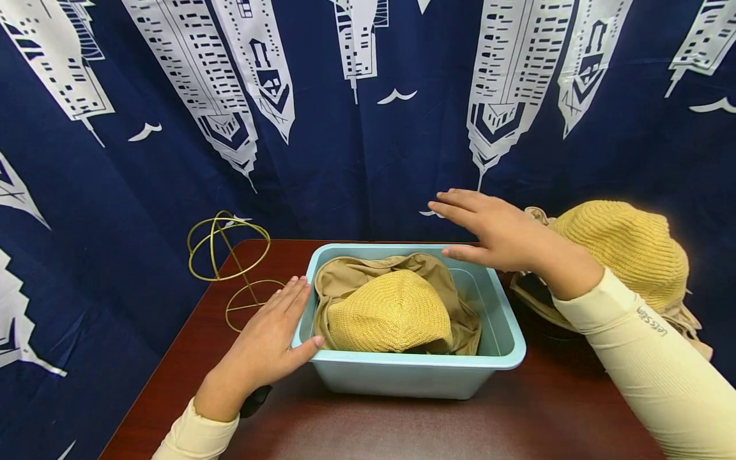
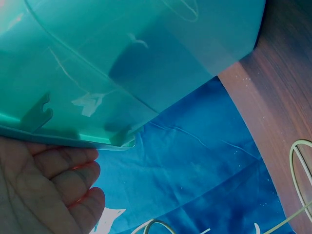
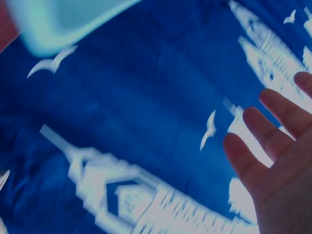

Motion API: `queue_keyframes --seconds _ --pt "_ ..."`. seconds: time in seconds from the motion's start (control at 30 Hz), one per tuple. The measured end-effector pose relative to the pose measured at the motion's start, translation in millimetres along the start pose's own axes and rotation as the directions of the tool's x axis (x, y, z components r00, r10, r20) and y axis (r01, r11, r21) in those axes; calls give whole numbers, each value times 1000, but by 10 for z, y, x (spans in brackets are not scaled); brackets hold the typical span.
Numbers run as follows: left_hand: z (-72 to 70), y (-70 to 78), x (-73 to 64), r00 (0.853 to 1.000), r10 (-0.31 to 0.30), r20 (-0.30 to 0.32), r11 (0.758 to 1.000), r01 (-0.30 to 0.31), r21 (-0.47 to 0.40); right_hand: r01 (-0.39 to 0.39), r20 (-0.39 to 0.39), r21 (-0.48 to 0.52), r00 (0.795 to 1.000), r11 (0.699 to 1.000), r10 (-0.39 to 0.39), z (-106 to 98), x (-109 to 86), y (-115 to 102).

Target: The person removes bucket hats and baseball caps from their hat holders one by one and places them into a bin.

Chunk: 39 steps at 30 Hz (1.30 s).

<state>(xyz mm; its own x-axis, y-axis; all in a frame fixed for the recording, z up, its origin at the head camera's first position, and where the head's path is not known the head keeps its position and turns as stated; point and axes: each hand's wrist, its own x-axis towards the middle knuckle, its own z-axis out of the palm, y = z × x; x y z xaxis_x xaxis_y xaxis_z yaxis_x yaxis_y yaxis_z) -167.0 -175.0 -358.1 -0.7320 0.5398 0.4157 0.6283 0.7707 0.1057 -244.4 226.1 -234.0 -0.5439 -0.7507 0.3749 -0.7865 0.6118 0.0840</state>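
A light blue plastic bin (image 1: pixel 402 377) stands on the table. In it lies a yellow knitted hat (image 1: pixel 391 313) on top of a crumpled tan cloth item (image 1: pixel 345 271), which may be another hat. My left hand (image 1: pixel 267 338) rests along the bin's left rim with its fingers straight; the left wrist view has the fingers (image 2: pixel 73 170) right at the rim's edge. Over the bin's back right corner, my right hand (image 1: pixel 489 230) hovers with fingers spread and nothing in them. The right wrist view shows that palm (image 3: pixel 287 190) apart from the bin's corner.
At the right, a second yellow knitted hat (image 1: pixel 623 249) sits on a pile of tan items, partly behind my right forearm. A gold wire stand (image 1: pixel 247 281) is on the left of the dark red wooden table (image 1: pixel 172 396). A navy printed curtain (image 1: pixel 368 172) hangs behind.
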Motion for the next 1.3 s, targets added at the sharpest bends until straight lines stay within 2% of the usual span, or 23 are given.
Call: queue_keyframes --seconds 0.17,0.3,0.47,0.63,0.73,0.87,1.3 --pt "5 13 0 1000 -1 -2 1000 1 -6 -85 -126 -70 989 994 76 -128 -410 245" --pt "7 23 11 1000 5 2 1000 -5 -7 -217 -160 -99 967 971 200 -219 -809 409" --pt "-5 24 6 1000 2 -1 1000 -2 -4 -389 -146 -154 918 908 368 -309 -1248 632" --pt "-10 17 5 1000 6 -5 1000 -6 -3 -513 -118 -196 858 836 500 -336 -1528 839" --pt "-12 13 5 1000 7 -7 1000 -7 -1 -548 -67 -202 835 812 547 -308 -1599 916" --pt "-10 11 -5 1000 3 -5 1000 -3 -2 -557 -3 -202 823 806 568 -251 -1606 961" --pt "7 14 -9 1000 -11 -3 1000 11 6 -574 -22 -231 810 785 586 -171 -1531 970"
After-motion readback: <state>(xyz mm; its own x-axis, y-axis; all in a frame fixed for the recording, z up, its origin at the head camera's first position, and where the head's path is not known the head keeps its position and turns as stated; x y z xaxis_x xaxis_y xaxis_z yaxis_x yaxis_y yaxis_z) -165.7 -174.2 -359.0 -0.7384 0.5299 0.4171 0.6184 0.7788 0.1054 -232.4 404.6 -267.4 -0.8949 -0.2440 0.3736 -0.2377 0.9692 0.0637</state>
